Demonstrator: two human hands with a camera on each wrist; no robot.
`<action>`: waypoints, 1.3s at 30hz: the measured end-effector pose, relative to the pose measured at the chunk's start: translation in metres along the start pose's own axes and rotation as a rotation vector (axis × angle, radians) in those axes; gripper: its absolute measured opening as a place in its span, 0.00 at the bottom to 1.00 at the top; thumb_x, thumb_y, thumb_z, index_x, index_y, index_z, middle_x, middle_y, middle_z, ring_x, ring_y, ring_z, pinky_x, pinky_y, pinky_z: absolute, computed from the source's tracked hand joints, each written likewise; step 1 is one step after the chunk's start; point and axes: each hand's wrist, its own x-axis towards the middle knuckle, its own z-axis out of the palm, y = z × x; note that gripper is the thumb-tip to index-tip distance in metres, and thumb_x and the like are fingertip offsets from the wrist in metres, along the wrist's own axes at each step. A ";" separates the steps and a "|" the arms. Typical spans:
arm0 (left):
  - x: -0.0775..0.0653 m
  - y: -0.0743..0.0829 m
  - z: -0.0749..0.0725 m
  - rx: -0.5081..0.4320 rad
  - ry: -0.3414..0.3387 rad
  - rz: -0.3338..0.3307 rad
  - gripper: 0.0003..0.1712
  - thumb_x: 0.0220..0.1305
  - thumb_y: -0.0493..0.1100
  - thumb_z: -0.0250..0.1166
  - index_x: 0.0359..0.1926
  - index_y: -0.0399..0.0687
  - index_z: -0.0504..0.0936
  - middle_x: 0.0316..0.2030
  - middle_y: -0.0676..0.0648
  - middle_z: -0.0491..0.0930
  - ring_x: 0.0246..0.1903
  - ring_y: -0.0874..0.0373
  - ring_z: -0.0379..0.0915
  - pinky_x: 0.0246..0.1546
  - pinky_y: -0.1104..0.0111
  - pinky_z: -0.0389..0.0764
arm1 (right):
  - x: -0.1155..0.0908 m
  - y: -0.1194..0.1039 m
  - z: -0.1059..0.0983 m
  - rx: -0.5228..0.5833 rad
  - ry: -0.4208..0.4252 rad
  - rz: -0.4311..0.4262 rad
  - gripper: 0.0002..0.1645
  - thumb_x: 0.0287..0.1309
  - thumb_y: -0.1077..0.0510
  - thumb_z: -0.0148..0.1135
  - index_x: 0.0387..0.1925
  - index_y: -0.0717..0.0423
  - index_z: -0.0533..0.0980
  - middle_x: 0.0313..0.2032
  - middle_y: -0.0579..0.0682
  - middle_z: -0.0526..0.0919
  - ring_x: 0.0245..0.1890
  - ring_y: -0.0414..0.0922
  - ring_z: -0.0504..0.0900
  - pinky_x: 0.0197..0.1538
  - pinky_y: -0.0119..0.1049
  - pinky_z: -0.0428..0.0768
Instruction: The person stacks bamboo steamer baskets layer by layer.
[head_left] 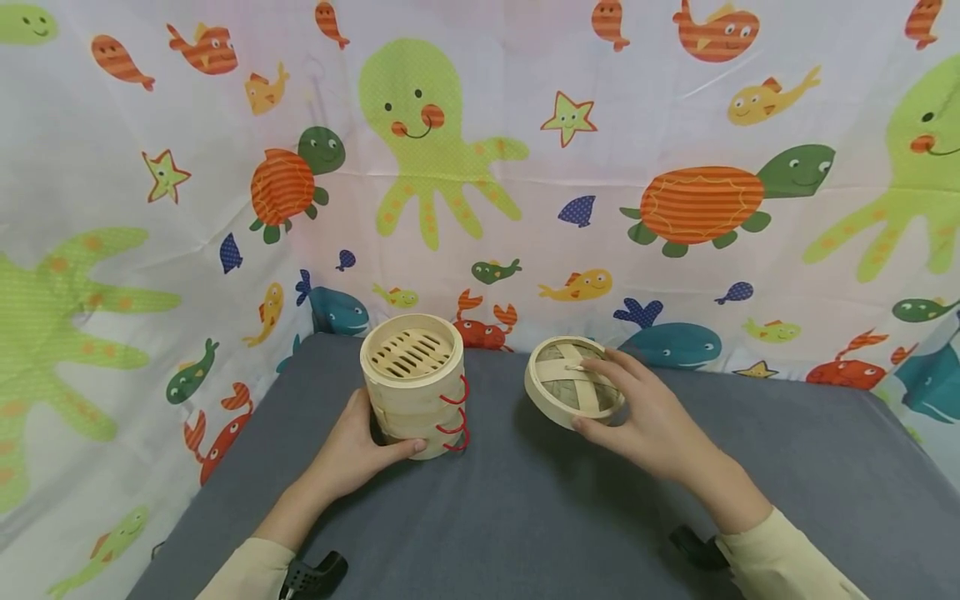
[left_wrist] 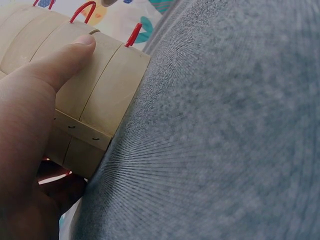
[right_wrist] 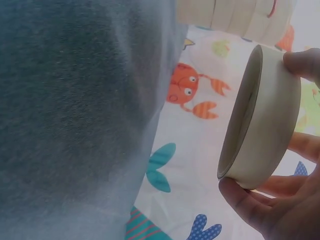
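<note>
A stacked bamboo steamer (head_left: 412, 408) stands on the grey cloth at left centre, its slatted inside (head_left: 408, 352) showing at the top and red loops down its right side. My left hand (head_left: 360, 450) grips the lower part of it, thumb across the front; the left wrist view shows the thumb pressed on the bamboo wall (left_wrist: 107, 75). To the right, my right hand (head_left: 645, 417) holds the round woven steamer lid (head_left: 570, 383) by its rim, tilted and raised off the cloth. In the right wrist view, fingers pinch the lid's pale rim (right_wrist: 272, 115).
A grey cloth (head_left: 480, 525) covers the table. Behind and to the left hangs a white curtain (head_left: 495, 83) printed with sea animals, meeting the table's back edge. Dark straps (head_left: 318, 575) sit at the wrists.
</note>
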 end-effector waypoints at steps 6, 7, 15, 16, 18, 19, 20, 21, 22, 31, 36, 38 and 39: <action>0.000 -0.002 0.000 -0.001 0.005 -0.004 0.71 0.52 0.69 0.86 0.84 0.46 0.55 0.72 0.40 0.66 0.72 0.43 0.67 0.72 0.38 0.68 | 0.012 -0.005 0.003 0.011 -0.004 -0.008 0.48 0.64 0.33 0.76 0.77 0.49 0.74 0.79 0.66 0.65 0.75 0.71 0.68 0.65 0.76 0.74; 0.000 -0.002 0.000 0.000 0.006 -0.003 0.71 0.52 0.69 0.86 0.84 0.46 0.56 0.72 0.40 0.66 0.72 0.43 0.67 0.72 0.38 0.68 | 0.014 -0.007 0.003 0.011 -0.004 -0.011 0.48 0.64 0.32 0.76 0.77 0.49 0.74 0.79 0.66 0.65 0.75 0.71 0.68 0.65 0.75 0.74; -0.001 -0.003 0.002 0.005 0.003 0.000 0.70 0.54 0.68 0.85 0.84 0.44 0.56 0.72 0.39 0.66 0.71 0.42 0.67 0.71 0.37 0.68 | 0.032 -0.021 0.005 0.030 0.008 -0.042 0.48 0.63 0.32 0.76 0.77 0.48 0.74 0.78 0.64 0.67 0.74 0.69 0.69 0.66 0.74 0.74; -0.001 -0.003 0.002 0.008 0.000 0.002 0.70 0.54 0.69 0.84 0.84 0.44 0.56 0.72 0.39 0.66 0.71 0.42 0.67 0.71 0.37 0.68 | 0.035 -0.022 0.004 0.033 0.012 -0.048 0.47 0.63 0.33 0.77 0.76 0.48 0.74 0.78 0.64 0.67 0.74 0.69 0.69 0.66 0.74 0.74; -0.001 -0.003 0.002 0.009 -0.004 0.001 0.70 0.54 0.69 0.84 0.84 0.45 0.55 0.73 0.39 0.66 0.72 0.42 0.67 0.71 0.38 0.68 | 0.040 -0.026 0.003 0.037 0.019 -0.061 0.47 0.63 0.33 0.77 0.76 0.48 0.74 0.78 0.64 0.67 0.74 0.69 0.70 0.66 0.73 0.74; 0.000 -0.003 0.002 0.005 -0.007 -0.002 0.71 0.54 0.69 0.85 0.84 0.45 0.55 0.73 0.39 0.65 0.72 0.42 0.67 0.71 0.38 0.68 | 0.042 -0.028 0.002 0.038 0.020 -0.067 0.47 0.62 0.34 0.77 0.76 0.48 0.74 0.78 0.64 0.67 0.73 0.69 0.71 0.66 0.72 0.75; 0.000 -0.003 0.002 0.003 -0.007 -0.001 0.71 0.53 0.69 0.85 0.84 0.45 0.55 0.73 0.39 0.65 0.72 0.42 0.66 0.72 0.38 0.68 | 0.045 -0.030 0.001 0.040 0.021 -0.071 0.47 0.62 0.34 0.77 0.76 0.48 0.74 0.78 0.64 0.67 0.73 0.69 0.71 0.66 0.72 0.75; 0.000 -0.003 0.002 0.000 -0.007 0.001 0.71 0.53 0.68 0.85 0.84 0.45 0.55 0.73 0.39 0.65 0.72 0.42 0.66 0.72 0.38 0.68 | 0.047 -0.032 0.000 0.040 0.021 -0.073 0.47 0.63 0.34 0.77 0.76 0.48 0.74 0.78 0.64 0.67 0.73 0.69 0.71 0.67 0.72 0.74; 0.000 -0.002 0.002 -0.004 -0.005 0.001 0.71 0.53 0.68 0.86 0.84 0.45 0.55 0.73 0.39 0.65 0.72 0.42 0.67 0.72 0.38 0.68 | 0.050 -0.034 -0.001 0.043 0.020 -0.075 0.48 0.62 0.34 0.77 0.76 0.47 0.74 0.79 0.64 0.66 0.73 0.69 0.71 0.67 0.72 0.75; 0.002 -0.002 0.000 0.016 0.003 -0.003 0.71 0.53 0.69 0.85 0.84 0.45 0.55 0.72 0.39 0.66 0.72 0.42 0.67 0.71 0.37 0.69 | 0.068 -0.049 -0.012 0.053 0.024 -0.098 0.48 0.63 0.32 0.76 0.77 0.47 0.73 0.81 0.63 0.64 0.78 0.67 0.66 0.68 0.70 0.75; 0.001 -0.002 0.001 0.016 -0.001 -0.008 0.72 0.53 0.69 0.85 0.85 0.46 0.54 0.73 0.39 0.65 0.72 0.41 0.66 0.71 0.37 0.68 | 0.077 -0.057 -0.014 0.047 0.017 -0.101 0.47 0.64 0.32 0.75 0.78 0.45 0.73 0.82 0.61 0.62 0.78 0.68 0.65 0.69 0.72 0.72; 0.001 -0.001 0.000 0.018 -0.004 -0.010 0.72 0.53 0.69 0.85 0.85 0.46 0.53 0.74 0.38 0.64 0.73 0.41 0.66 0.71 0.37 0.69 | 0.080 -0.060 -0.013 0.046 0.019 -0.112 0.47 0.64 0.33 0.75 0.78 0.45 0.73 0.81 0.60 0.63 0.77 0.69 0.67 0.69 0.72 0.72; 0.001 -0.001 0.000 0.019 -0.005 -0.011 0.72 0.53 0.69 0.85 0.85 0.46 0.53 0.74 0.38 0.64 0.73 0.41 0.66 0.71 0.37 0.69 | 0.082 -0.063 -0.013 0.049 0.019 -0.122 0.47 0.63 0.33 0.75 0.78 0.45 0.73 0.81 0.60 0.64 0.76 0.69 0.67 0.68 0.72 0.73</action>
